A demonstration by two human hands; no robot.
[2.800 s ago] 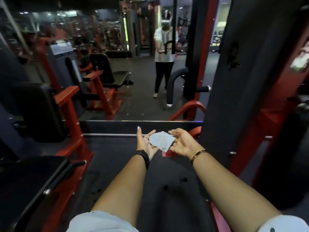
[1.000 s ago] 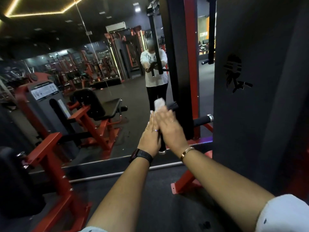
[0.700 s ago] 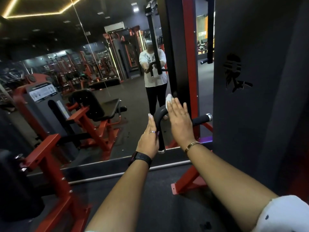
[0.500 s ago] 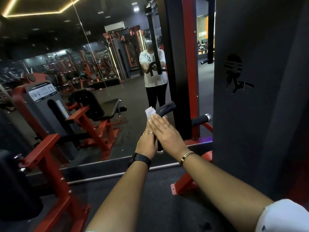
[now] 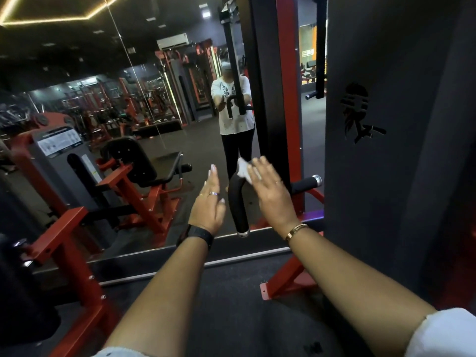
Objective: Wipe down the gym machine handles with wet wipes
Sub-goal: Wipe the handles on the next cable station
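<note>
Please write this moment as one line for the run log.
phase: wipe | right hand: straight fingers press wet wipe on handle upper bend | left hand: open, beside handle, apart

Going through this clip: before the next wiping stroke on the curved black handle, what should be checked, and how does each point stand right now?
1. The wet wipe is under the right hand fingers: ok.
2. The wipe sits at the upper bend of the curved handle: ok.
3. The left hand steadies the handle: not ok; it is open beside it, apart.
4. The path down to the chrome end cap is free: ok.
5. The straight grip on the right has already been wiped: cannot tell.
</note>
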